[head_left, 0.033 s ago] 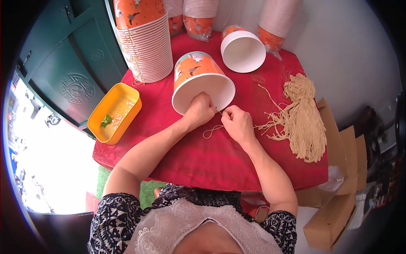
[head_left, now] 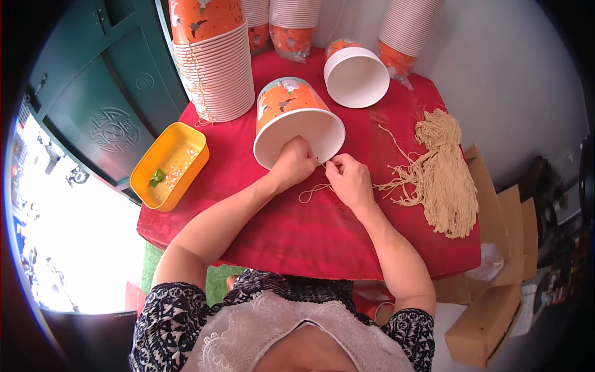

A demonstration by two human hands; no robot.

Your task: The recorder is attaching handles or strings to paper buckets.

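An orange paper bucket (head_left: 291,102) with dark printed figures lies on its side, its white mouth facing me. My left hand (head_left: 296,160) reaches into that mouth, fingers curled closed near the lower rim; what they hold is hidden. Just outside the rim, my right hand (head_left: 348,178) is closed in a pinch on a thin beige cord (head_left: 306,197). A short stretch of it shows between my hands at the rim, and a loop lies on the red tablecloth (head_left: 291,232) below.
A bundle of beige cords (head_left: 447,180) lies at the right. Behind are another tipped bucket (head_left: 356,77) and a tall bucket stack (head_left: 217,74) with cords hanging on it. A yellow tub (head_left: 168,167) holding small white bits stands at left. Cardboard boxes (head_left: 486,322) sit beside the table.
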